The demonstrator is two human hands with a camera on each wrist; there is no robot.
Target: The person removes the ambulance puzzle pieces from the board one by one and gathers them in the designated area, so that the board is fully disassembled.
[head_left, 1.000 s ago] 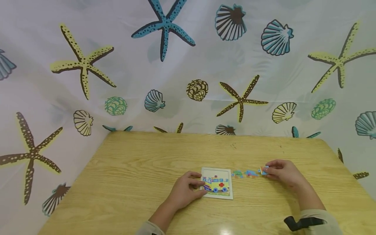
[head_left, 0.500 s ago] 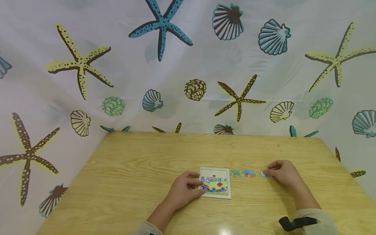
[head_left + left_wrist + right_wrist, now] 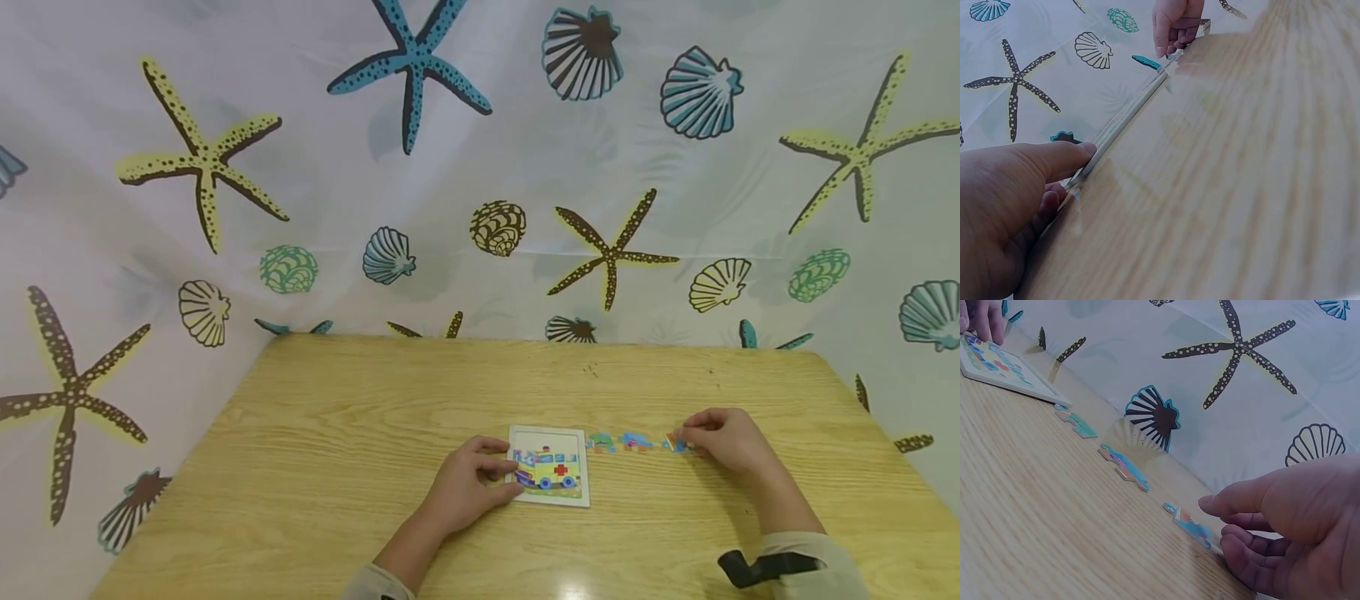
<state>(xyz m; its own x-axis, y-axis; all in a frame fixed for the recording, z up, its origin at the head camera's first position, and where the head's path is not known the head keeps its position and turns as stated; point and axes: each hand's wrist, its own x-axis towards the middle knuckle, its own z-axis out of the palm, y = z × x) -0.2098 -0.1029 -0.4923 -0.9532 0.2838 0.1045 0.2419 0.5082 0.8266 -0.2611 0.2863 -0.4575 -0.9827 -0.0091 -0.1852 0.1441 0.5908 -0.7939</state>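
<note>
In the head view a white-framed jigsaw board (image 3: 549, 502) with an ambulance picture in its lower part lies on the table. My left hand (image 3: 472, 487) grips its left edge, fingers and thumb at the rim; the left wrist view shows the thumb (image 3: 1069, 159) along that edge. A row of three puzzle pieces runs right from the board: a green and blue piece (image 3: 1077, 421), a blue and orange piece (image 3: 1124, 466) and a third piece (image 3: 1191, 527) lying flat. Beside this third piece is my right hand (image 3: 1297, 525), thumb just above it, fingertips at its right end.
The wooden table (image 3: 360, 408) meets a patterned cloth (image 3: 450, 192) with starfish and shells at its back and sides. A black strap (image 3: 772, 569) circles the right sleeve.
The third puzzle piece, tilted in my right fingers a second ago, now lies flat at the row's right end. My left hand stays on the board. The head view has shifted slightly.
</note>
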